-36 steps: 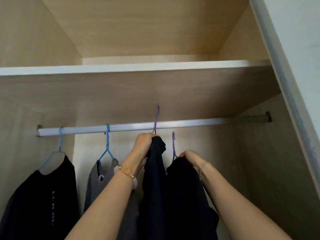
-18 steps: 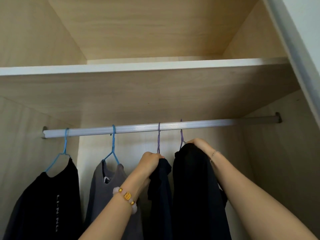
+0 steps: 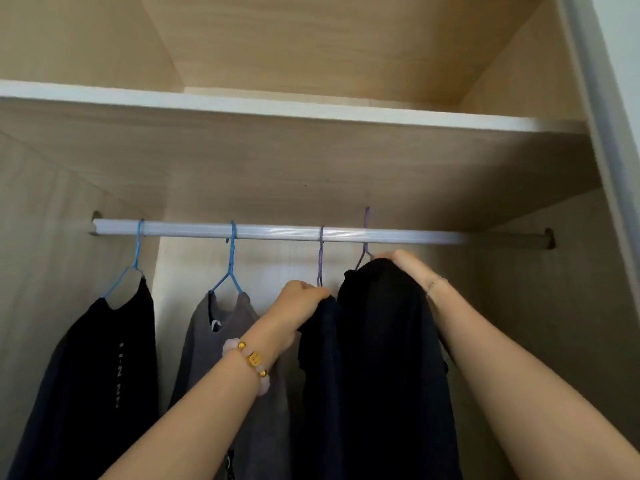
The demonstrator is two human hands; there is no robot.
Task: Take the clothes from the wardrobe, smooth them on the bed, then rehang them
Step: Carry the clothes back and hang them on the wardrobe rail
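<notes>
right hook [image 3: 366, 216] raised above rail [image 3: 277, 233] | both hands clenched on dark garments (fingers hidden) | hems cut off

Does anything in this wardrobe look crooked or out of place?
Only one thing: the rightmost purple hanger has its hook poking above the rail, raised by the right hand gripping the black garment. The other three hangers sit squarely on the rail.
</notes>
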